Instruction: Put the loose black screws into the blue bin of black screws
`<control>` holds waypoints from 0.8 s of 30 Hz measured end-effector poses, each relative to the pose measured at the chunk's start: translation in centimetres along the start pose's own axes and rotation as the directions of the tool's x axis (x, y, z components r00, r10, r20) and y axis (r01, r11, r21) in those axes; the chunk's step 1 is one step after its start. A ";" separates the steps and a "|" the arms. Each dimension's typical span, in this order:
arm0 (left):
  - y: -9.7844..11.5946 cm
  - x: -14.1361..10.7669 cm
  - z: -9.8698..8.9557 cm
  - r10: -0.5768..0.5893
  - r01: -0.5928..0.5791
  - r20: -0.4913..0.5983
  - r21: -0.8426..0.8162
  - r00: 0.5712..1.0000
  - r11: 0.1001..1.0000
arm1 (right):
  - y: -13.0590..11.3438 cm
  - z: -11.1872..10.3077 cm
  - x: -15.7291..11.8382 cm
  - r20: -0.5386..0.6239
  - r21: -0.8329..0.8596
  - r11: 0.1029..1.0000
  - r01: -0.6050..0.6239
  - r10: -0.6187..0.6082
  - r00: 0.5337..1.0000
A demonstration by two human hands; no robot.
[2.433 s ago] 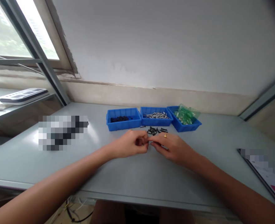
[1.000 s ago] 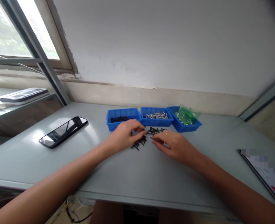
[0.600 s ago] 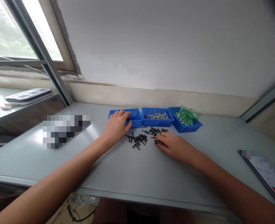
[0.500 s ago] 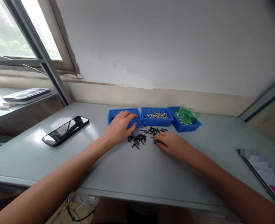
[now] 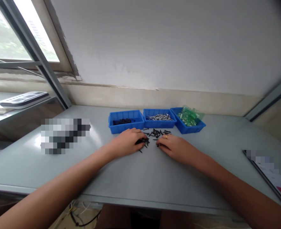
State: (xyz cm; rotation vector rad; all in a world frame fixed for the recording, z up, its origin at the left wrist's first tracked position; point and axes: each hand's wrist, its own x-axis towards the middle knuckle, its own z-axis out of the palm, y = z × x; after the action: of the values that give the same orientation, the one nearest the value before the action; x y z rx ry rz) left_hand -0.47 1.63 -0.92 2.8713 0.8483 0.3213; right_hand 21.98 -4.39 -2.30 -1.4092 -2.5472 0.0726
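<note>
My left hand (image 5: pixel 128 142) is low over a loose pile of black screws (image 5: pixel 147 142) on the grey table. Its thumb and fingers are apart, with screws in the gap between them, and part of the pile is hidden behind the hand. On the other side, my right hand (image 5: pixel 175 145), a ring on one finger, rests on the table with its fingertips closed on a small black screw (image 5: pixel 158 145). Between the hands and the bins lies a second scatter of black screws (image 5: pixel 156 132). Behind my left hand, a blue bin (image 5: pixel 126 129) holds more black screws (image 5: pixel 123 121).
Alongside stand a blue bin (image 5: pixel 160 124) of silver nails or screws and an angled blue bin (image 5: pixel 190 129) with green plastic packets (image 5: pixel 190 117). A blurred-out object (image 5: pixel 64 135) lies left. A dark-edged flat item (image 5: pixel 271 178) is at right. The wall (image 5: pixel 166 47) rises behind.
My left hand has come out of the left blue bin and down to the pile of black screws, uncovering the screws in that bin. My right hand has stayed nearly still.
</note>
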 end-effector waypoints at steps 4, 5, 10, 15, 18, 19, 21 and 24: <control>0.2 0.0 0.2 -0.044 0.045 -0.039 0.017 0.998 0.999 | -0.2 0.0 0.0 0.017 0.006 1.000 0.001 -0.001 1.000; 0.2 0.0 0.3 -0.052 0.053 -0.042 0.026 0.998 0.998 | -0.2 0.0 0.0 0.020 0.010 1.000 0.000 0.000 1.000; 0.0 0.1 0.5 -0.060 0.061 -0.018 0.059 0.998 0.996 | -0.3 -0.2 0.0 0.024 0.020 1.000 -0.012 0.011 1.000; -0.3 0.2 0.6 -0.088 0.089 -0.040 0.038 0.995 0.995 | -0.4 -0.2 -0.1 0.019 0.022 1.000 -0.009 0.009 1.000; -0.4 0.1 0.6 -0.112 0.113 -0.042 0.015 0.993 0.994 | -0.5 -0.2 -0.1 0.019 0.015 1.000 -0.011 0.010 1.000; -0.4 0.1 0.7 -0.120 0.120 -0.043 0.011 0.992 0.993 | -0.5 -0.3 -0.1 0.021 0.012 1.000 -0.012 0.012 1.000; -0.3 0.1 0.7 -0.132 0.132 -0.047 0.006 0.990 0.991 | -0.5 -0.3 -0.1 0.026 0.009 1.000 -0.015 0.015 1.000; -0.3 0.1 0.7 -0.138 0.138 -0.047 -0.006 0.989 0.990 | -0.6 -0.4 -0.1 0.033 0.014 1.000 -0.024 0.023 0.999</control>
State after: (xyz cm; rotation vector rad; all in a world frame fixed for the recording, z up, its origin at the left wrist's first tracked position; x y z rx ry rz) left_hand -0.35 1.92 -1.60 2.7939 1.0472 0.3751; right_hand 21.69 -4.83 -1.84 -1.4445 -2.5519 0.1186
